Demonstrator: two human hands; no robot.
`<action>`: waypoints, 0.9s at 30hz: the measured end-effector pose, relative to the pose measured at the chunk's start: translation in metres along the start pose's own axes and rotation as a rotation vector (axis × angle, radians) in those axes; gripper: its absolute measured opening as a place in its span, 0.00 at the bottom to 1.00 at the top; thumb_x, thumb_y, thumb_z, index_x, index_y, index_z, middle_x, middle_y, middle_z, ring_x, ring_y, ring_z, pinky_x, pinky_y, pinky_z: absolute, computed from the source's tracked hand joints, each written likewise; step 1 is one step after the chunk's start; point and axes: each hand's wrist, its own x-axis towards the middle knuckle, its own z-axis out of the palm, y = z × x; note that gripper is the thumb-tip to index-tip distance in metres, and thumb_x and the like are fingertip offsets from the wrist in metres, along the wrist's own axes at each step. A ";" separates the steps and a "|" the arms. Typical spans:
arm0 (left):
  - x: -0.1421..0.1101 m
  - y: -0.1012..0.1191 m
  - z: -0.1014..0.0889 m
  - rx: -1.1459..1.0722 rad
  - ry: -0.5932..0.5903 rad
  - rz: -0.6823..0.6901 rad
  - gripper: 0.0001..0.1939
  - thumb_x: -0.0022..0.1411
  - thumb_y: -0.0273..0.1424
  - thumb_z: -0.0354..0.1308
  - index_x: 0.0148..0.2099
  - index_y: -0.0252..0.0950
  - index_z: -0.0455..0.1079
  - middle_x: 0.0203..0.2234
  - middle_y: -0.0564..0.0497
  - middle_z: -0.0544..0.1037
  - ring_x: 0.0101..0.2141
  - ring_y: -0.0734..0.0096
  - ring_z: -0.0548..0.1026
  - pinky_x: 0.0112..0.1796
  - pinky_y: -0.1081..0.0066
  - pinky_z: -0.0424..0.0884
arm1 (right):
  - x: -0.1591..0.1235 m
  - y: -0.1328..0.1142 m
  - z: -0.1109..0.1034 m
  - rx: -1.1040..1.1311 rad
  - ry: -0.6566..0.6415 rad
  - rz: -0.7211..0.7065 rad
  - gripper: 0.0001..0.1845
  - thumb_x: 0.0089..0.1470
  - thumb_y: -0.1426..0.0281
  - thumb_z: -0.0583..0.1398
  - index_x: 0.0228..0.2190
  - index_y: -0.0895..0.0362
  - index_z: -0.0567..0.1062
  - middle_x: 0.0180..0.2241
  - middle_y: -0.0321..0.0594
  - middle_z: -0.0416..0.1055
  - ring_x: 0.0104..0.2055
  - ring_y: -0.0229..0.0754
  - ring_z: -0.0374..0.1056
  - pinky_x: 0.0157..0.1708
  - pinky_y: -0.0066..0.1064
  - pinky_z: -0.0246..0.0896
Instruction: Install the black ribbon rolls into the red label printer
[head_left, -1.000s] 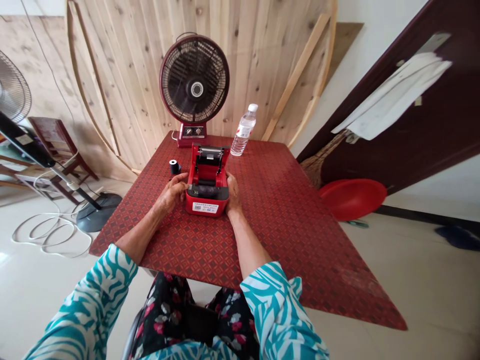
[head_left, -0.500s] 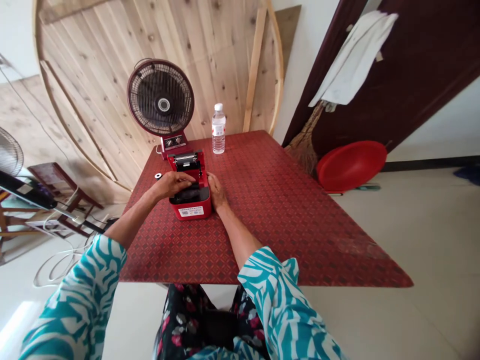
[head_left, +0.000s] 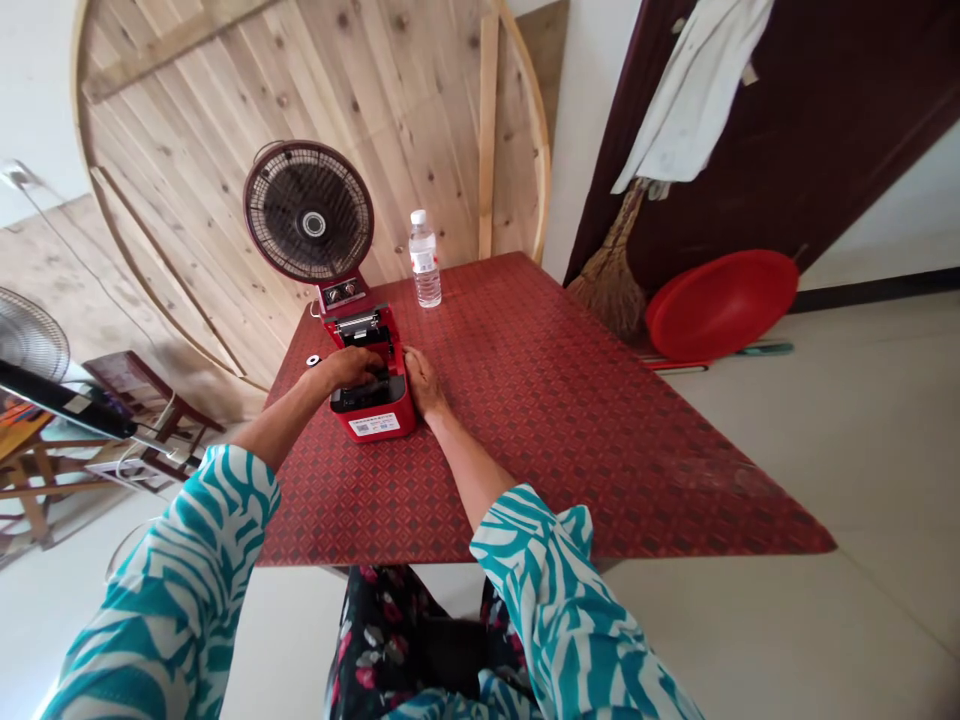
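Note:
A red-and-black label printer (head_left: 373, 425) stands on the table with its lid (head_left: 360, 322) raised and a white sticker on its front. My left hand (head_left: 351, 368) reaches over its left side into the open body. Those fingers are bent downward and drawn together; their tips, and anything they hold, are hidden inside. Against the printer's right wall rests my right hand (head_left: 424, 382), gripping the side with its fingers toward the back. Just left of the printer, partly behind my left hand, lies a small white ring-shaped piece with a dark edge (head_left: 313, 360).
A round fan-like heater (head_left: 309, 212) stands behind the printer, and a water bottle (head_left: 425, 262) is to its right. The patterned red table (head_left: 540, 430) extends rightward. Beyond it are a broom (head_left: 613, 270) and a red basin (head_left: 724, 305); a standing fan (head_left: 34, 335) is at left.
My left fingers have bent farther down into the printer. My right hand stays against its side. The whole view has shifted and tilted slightly.

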 end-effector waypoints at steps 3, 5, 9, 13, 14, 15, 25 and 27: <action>-0.006 0.008 -0.005 0.149 -0.032 -0.051 0.13 0.53 0.26 0.61 0.41 0.40 0.80 0.36 0.50 0.84 0.36 0.64 0.79 0.37 0.73 0.70 | 0.000 -0.001 -0.001 -0.041 -0.021 0.010 0.24 0.60 0.51 0.54 0.48 0.51 0.78 0.53 0.41 0.77 0.58 0.46 0.69 0.65 0.43 0.58; -0.013 0.015 -0.008 0.202 -0.012 -0.073 0.15 0.57 0.27 0.59 0.47 0.38 0.79 0.42 0.47 0.83 0.42 0.62 0.80 0.42 0.71 0.71 | 0.001 -0.001 -0.001 -0.064 -0.021 0.019 0.24 0.61 0.52 0.53 0.48 0.52 0.78 0.53 0.42 0.77 0.59 0.46 0.69 0.65 0.42 0.58; -0.028 0.030 -0.010 0.277 0.100 -0.143 0.16 0.59 0.30 0.59 0.50 0.40 0.78 0.46 0.44 0.82 0.48 0.54 0.78 0.46 0.64 0.72 | 0.002 0.000 0.000 -0.084 -0.021 0.014 0.24 0.62 0.54 0.51 0.49 0.54 0.77 0.54 0.44 0.76 0.60 0.47 0.68 0.65 0.44 0.58; -0.042 0.039 -0.018 0.293 0.342 -0.117 0.18 0.57 0.31 0.62 0.51 0.39 0.78 0.44 0.44 0.81 0.48 0.53 0.76 0.48 0.61 0.73 | 0.001 0.000 -0.001 -0.089 -0.032 -0.004 0.26 0.62 0.52 0.51 0.49 0.54 0.76 0.53 0.45 0.76 0.58 0.47 0.69 0.64 0.44 0.59; -0.048 0.037 -0.021 0.256 0.420 -0.092 0.19 0.57 0.30 0.62 0.51 0.38 0.77 0.43 0.44 0.80 0.48 0.54 0.76 0.49 0.60 0.73 | 0.001 0.000 -0.002 -0.092 -0.039 -0.008 0.27 0.62 0.52 0.51 0.50 0.54 0.76 0.53 0.46 0.76 0.58 0.47 0.69 0.64 0.45 0.59; -0.054 0.034 -0.024 0.197 0.500 -0.077 0.19 0.56 0.31 0.62 0.51 0.37 0.77 0.42 0.44 0.80 0.46 0.56 0.76 0.49 0.60 0.72 | 0.001 0.001 -0.002 -0.096 -0.042 -0.010 0.27 0.62 0.51 0.51 0.49 0.55 0.76 0.53 0.46 0.76 0.58 0.47 0.69 0.64 0.45 0.59; -0.113 -0.059 0.045 -0.726 0.989 -0.432 0.18 0.45 0.37 0.65 0.39 0.36 0.68 0.30 0.53 0.76 0.32 0.70 0.74 0.35 0.70 0.69 | 0.000 0.008 -0.008 -0.088 -0.037 -0.005 0.27 0.59 0.47 0.53 0.48 0.51 0.76 0.54 0.43 0.76 0.59 0.47 0.68 0.65 0.46 0.57; -0.110 -0.067 0.070 -0.741 0.965 -0.466 0.20 0.44 0.37 0.66 0.38 0.37 0.67 0.31 0.52 0.76 0.32 0.68 0.75 0.35 0.69 0.69 | -0.002 0.005 -0.010 -0.101 -0.049 -0.003 0.29 0.58 0.46 0.53 0.49 0.52 0.76 0.55 0.44 0.75 0.59 0.47 0.68 0.65 0.47 0.57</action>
